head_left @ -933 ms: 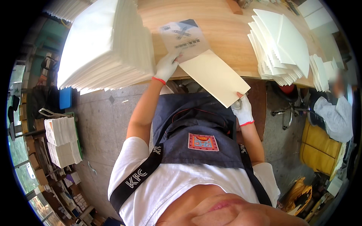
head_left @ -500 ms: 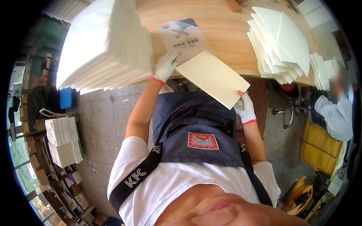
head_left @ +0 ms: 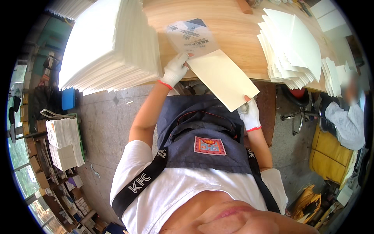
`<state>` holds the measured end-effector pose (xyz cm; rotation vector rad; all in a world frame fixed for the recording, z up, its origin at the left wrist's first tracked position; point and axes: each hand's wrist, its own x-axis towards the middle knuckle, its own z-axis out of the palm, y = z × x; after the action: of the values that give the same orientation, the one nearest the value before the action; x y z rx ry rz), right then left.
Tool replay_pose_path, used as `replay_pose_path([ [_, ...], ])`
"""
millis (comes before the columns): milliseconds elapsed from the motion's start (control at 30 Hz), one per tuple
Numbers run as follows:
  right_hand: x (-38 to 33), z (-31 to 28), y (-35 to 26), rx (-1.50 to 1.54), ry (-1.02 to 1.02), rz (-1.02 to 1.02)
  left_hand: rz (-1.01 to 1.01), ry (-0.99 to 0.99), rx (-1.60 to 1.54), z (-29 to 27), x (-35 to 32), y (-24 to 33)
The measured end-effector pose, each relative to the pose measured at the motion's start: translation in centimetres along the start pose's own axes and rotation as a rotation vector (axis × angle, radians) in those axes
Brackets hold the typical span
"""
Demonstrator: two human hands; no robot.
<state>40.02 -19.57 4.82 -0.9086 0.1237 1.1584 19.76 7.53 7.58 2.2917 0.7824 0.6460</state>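
Observation:
A translucent printed plastic bag point(head_left: 194, 37) with a crossed pencil-and-ruler design lies flat on the table. My left hand point(head_left: 176, 70), in a white glove with a red cuff, is closed at the bag's near left corner, pinching its edge. My right hand point(head_left: 250, 113), gloved the same way, grips a cream paper pad point(head_left: 224, 80) by its near right end, thumb on top. The pad slants over the table's front edge, its far end against the bag's near edge. Whether any of it is inside the bag I cannot tell.
A tall stack of white paper point(head_left: 113, 50) stands left on the wooden table point(head_left: 233, 43). Fanned white pads point(head_left: 290, 46) lie to the right. A reddish-brown block point(head_left: 244, 6) sits at the back. Bundled paper point(head_left: 62, 134) stands on the floor at left, a wheeled chair point(head_left: 298, 105) at right.
The pad's far end has swung away from me and up to the bag's near edge. My left hand has shifted slightly right, and the bag has moved a little with it.

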Motion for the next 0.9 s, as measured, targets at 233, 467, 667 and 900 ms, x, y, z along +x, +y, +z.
replay_pose_path([
  [233, -2.8, 3.8, 1.6, 0.071, 0.119, -0.067, -0.228, 0.508, -0.432, 5.9, -3.6, 2.7],
  [467, -4.3, 1.7, 1.1, -0.033, -0.226, -0.026, -0.704, 0.216, -2.136, 14.0, -4.5, 0.4],
  [667, -2.1, 2.6, 4.1, -0.203, 0.022, 0.105, -0.295, -0.11, -0.618, 15.1, -9.0, 2.8],
  [900, 6.4, 5.7, 8.8, 0.457, -0.145, 0.29, -0.932, 0.232, -1.273, 16.0, -10.8, 2.1],
])
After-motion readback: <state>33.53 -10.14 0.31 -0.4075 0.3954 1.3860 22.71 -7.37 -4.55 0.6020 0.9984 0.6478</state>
